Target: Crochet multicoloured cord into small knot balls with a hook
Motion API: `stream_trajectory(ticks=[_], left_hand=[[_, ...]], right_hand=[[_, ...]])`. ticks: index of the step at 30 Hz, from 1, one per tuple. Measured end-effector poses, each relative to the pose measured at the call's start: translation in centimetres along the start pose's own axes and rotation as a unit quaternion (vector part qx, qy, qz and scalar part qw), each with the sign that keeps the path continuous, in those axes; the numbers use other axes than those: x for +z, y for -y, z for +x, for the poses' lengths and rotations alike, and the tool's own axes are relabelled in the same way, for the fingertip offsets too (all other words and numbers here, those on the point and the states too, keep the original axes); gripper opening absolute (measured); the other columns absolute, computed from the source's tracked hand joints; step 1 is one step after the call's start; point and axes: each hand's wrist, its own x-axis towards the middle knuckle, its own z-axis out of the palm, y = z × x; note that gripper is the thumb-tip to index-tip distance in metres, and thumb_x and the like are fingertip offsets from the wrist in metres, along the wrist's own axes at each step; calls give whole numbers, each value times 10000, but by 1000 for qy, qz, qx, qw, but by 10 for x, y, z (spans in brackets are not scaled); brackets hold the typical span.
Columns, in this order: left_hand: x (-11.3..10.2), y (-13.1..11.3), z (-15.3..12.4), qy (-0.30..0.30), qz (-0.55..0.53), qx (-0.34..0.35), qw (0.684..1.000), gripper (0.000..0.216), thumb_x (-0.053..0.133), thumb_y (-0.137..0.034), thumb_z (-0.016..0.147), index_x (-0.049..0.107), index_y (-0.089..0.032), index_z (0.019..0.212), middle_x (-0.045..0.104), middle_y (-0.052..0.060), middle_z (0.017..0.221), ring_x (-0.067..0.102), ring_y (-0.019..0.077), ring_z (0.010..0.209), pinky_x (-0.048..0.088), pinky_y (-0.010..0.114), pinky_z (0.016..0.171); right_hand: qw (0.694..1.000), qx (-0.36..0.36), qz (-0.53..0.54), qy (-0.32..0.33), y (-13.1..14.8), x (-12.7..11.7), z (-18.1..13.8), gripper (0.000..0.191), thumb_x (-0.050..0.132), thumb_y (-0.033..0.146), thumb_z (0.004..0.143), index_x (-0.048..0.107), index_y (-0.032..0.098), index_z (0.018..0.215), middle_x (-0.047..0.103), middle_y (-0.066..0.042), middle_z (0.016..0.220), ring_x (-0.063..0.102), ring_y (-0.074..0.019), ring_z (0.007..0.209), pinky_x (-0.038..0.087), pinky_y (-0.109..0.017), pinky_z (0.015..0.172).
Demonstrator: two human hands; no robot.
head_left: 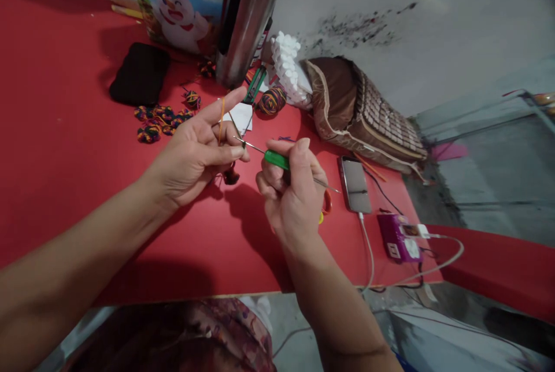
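Note:
My right hand [297, 193] grips a crochet hook [276, 159] by its green handle, with the thin metal tip pointing left. My left hand [203, 144] pinches a small dark piece of crochet [231, 175] between thumb and finger, and part of it hangs below. Orange yarn [222, 118] wraps round the raised left index finger. The hook's tip meets the yarn just above the left thumb. Behind the hands lies a multicoloured ball of yarn [272, 100]. Several finished-looking multicoloured crochet pieces [150, 131] lie to the left.
On the red table [65, 158] stand a steel flask [251, 19] and a cartoon-printed bag [182, 8]. A black pouch [139, 74] lies at left. A green cutter [255, 84], a brown cushion [347, 106], a charging phone [355, 184] and a purple power socket [396, 239] are at right.

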Motion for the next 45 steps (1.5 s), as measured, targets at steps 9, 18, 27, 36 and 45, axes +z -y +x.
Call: stream_trajectory(ticks=[9,18,27,36,45], left_hand=[[7,10,0,-50,-15,39,998,795,892,11,650,740,-244,1388,660,-89,713,660,127,674,459,249,569],[9,2,-4,-45,5,38,998,782,931,-61,675,744,-276,1403,715,-69,769,677,150,707,435,254,553],[7,3,-2,-45,23,53,997,826,875,-31,791,656,-241,1559,731,-92,780,696,122,757,477,257,665],[7,5,-5,-45,17,48,998,992,850,-13,796,530,-304,1689,720,-106,766,733,146,827,475,272,663],[15,18,-9,-87,10,69,994,911,847,-6,752,637,-280,1595,661,-78,715,584,132,614,450,245,568]], right_hand=[[998,-22,-44,-35,-3,3,-5,495,777,696,966,815,211,875,369,102,540,258,-55,434,221,-194,374],[996,-42,-73,-19,-4,0,-3,494,744,725,978,817,237,972,375,100,569,279,-57,430,252,-206,380],[997,-31,-69,-15,-5,-3,-2,556,698,782,979,813,238,984,453,91,586,262,-48,407,235,-221,372],[994,-62,-90,-2,-7,-3,-6,455,710,696,1019,812,253,1000,522,88,579,313,-49,377,278,-216,365],[840,-391,-372,46,-20,-10,-10,252,670,451,1120,809,281,1245,832,-28,970,789,-171,841,645,-296,782]])
